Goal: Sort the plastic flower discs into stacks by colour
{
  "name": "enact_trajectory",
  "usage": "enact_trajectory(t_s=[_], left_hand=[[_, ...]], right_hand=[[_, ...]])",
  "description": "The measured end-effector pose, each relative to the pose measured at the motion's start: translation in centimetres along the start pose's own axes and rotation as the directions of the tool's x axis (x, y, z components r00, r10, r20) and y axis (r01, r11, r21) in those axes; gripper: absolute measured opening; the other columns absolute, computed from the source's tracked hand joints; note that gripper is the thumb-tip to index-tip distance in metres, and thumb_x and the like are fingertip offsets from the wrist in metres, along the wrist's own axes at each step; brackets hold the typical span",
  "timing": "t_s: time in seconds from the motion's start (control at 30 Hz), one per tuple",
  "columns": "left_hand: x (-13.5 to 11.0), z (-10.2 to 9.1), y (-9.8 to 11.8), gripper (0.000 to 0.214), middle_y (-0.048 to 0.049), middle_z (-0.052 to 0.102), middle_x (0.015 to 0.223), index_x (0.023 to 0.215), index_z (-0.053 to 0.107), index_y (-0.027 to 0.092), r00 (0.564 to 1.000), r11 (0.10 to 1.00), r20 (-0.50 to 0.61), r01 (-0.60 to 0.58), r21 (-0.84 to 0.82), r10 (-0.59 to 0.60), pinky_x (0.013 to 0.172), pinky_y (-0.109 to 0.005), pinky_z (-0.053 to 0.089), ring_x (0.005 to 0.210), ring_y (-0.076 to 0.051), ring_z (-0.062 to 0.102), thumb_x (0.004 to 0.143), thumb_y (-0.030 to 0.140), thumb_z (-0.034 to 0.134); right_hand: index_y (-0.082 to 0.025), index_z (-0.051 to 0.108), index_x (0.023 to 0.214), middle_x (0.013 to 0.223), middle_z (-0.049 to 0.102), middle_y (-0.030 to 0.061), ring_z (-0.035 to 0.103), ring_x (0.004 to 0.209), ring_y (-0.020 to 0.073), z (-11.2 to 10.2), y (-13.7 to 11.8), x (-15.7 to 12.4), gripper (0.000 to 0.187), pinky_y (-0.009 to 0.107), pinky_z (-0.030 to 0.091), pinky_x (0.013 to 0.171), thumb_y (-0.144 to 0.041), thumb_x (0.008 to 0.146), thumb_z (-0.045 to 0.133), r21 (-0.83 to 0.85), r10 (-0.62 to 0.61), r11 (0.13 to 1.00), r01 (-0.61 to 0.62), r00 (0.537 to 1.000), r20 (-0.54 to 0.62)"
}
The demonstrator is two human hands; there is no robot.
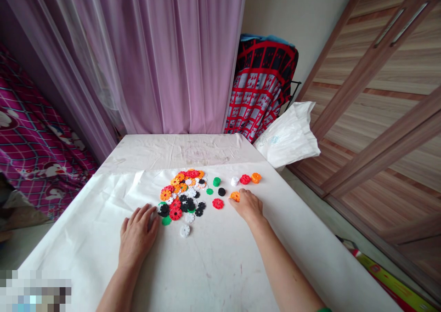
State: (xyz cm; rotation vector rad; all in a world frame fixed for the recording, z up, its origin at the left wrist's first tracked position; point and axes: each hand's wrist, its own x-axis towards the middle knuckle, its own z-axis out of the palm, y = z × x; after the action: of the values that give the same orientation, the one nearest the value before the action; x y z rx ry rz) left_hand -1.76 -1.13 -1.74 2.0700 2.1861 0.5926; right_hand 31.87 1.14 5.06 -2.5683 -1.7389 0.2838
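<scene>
A heap of small flower-shaped plastic discs (184, 192) in red, orange, black, white and green lies on a white table (213, 266). My left hand (137, 234) rests flat on the table just left of the heap, fingers stretched out, close to a green disc (166, 221) and a black one. My right hand (248, 205) lies to the right of the heap with its fingers curled on an orange disc (235, 195). A red disc (217, 203) lies just left of that hand. White, red and orange discs (245, 179) sit in a short row beyond it.
Purple curtains (155, 54) hang behind the table. A red patterned blanket (262, 87) and a white bag (289, 135) stand at the back right, next to a wooden wardrobe (379, 96). A pink patterned bed cover (31, 142) is on the left.
</scene>
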Motion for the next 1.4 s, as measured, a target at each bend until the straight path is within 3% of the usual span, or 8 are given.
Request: enact_trajectory(t_s=[0.27,0.43,0.57,0.73,0.9,1.07,1.23,1.4], left_hand=[[-0.1,0.1,-0.2,0.042,-0.0070,0.059,0.142,0.127,0.064,0.027,1.000,1.000,-0.016,-0.013,0.002,0.013,0.115,-0.054,0.029,0.137,-0.028,0.045,0.096,0.042,0.039],[-0.1,0.1,-0.1,0.043,-0.0066,0.058,0.144,0.128,0.062,0.026,1.000,1.000,-0.009,-0.011,0.001,0.011,0.116,-0.054,0.028,0.139,-0.028,0.044,0.097,0.042,0.037],[-0.2,0.2,-0.1,0.044,-0.0073,0.058,0.144,0.128,0.063,0.026,1.000,1.000,-0.020,-0.018,-0.004,0.018,0.116,-0.055,0.028,0.138,-0.029,0.045,0.097,0.042,0.037],[-0.2,0.1,0.1,0.042,-0.0065,0.058,0.144,0.128,0.064,0.026,1.000,1.000,-0.019,-0.004,0.004,0.004,0.116,-0.054,0.028,0.138,-0.028,0.045,0.097,0.040,0.038],[-0.3,-0.1,0.4,0.039,-0.0053,0.059,0.143,0.126,0.065,0.029,1.000,1.000,-0.009,0.017,-0.015,-0.017,0.116,-0.053,0.028,0.138,-0.027,0.045,0.096,0.038,0.042],[-0.4,-0.4,0.8,0.040,-0.0058,0.058,0.144,0.129,0.064,0.029,0.999,0.999,-0.001,0.034,-0.029,-0.034,0.116,-0.053,0.027,0.138,-0.027,0.044,0.095,0.037,0.044],[-0.5,-0.5,0.8,0.040,-0.0048,0.057,0.145,0.129,0.064,0.032,0.999,0.998,0.006,0.031,-0.047,-0.031,0.117,-0.053,0.025,0.139,-0.027,0.043,0.094,0.035,0.045],[-0.5,-0.7,1.0,0.040,-0.0047,0.056,0.146,0.128,0.064,0.030,0.998,0.998,0.037,0.045,-0.040,-0.044,0.117,-0.054,0.026,0.140,-0.028,0.042,0.095,0.036,0.043]], right_hand=[[-0.019,0.062,0.111,0.115,0.070,0.0134,0.065,0.109,0.0277,-0.1,-0.4,0.1,0.032,0.034,0.047,0.082,-0.042,0.091,0.052,-0.034,-0.008,0.999,0.009,1.000,0.021],[-0.017,0.060,0.119,0.116,0.069,0.0143,0.064,0.111,0.0281,-1.0,-0.5,-0.4,0.043,0.034,0.047,0.084,-0.049,0.090,0.057,-0.043,-0.007,0.999,0.008,1.000,0.029],[-0.019,0.062,0.123,0.125,0.066,0.0128,0.060,0.116,0.0264,-1.7,-1.3,-0.3,0.038,0.034,0.046,0.089,-0.041,0.093,0.055,-0.013,-0.150,0.989,0.150,0.985,-0.089],[-0.021,0.067,0.118,0.126,0.066,0.0084,0.059,0.117,0.0211,-0.7,-5.3,0.8,0.029,0.029,0.041,0.100,-0.025,0.093,0.053,0.056,-0.491,0.865,0.498,0.865,-0.102],[-0.025,0.070,0.118,0.125,0.067,0.0064,0.058,0.116,0.0205,1.5,-10.3,1.1,0.031,0.031,0.041,0.103,-0.021,0.089,0.058,0.101,-0.687,0.715,0.692,0.722,-0.080],[-0.025,0.074,0.108,0.112,0.072,0.0047,0.061,0.107,0.0201,2.5,-14.1,-0.2,0.026,0.032,0.044,0.097,-0.021,0.092,0.054,0.129,-0.808,0.572,0.810,0.584,-0.083],[-0.024,0.070,0.117,0.125,0.067,0.0056,0.058,0.114,0.0206,2.7,-17.7,0.0,0.032,0.033,0.043,0.099,-0.016,0.092,0.051,0.097,-0.886,0.448,0.889,0.456,-0.087],[-0.025,0.071,0.112,0.127,0.065,0.0052,0.054,0.119,0.0222,3.3,-19.6,1.0,0.029,0.034,0.043,0.096,-0.015,0.092,0.053,0.013,-0.933,0.358,0.934,0.357,0.043]])
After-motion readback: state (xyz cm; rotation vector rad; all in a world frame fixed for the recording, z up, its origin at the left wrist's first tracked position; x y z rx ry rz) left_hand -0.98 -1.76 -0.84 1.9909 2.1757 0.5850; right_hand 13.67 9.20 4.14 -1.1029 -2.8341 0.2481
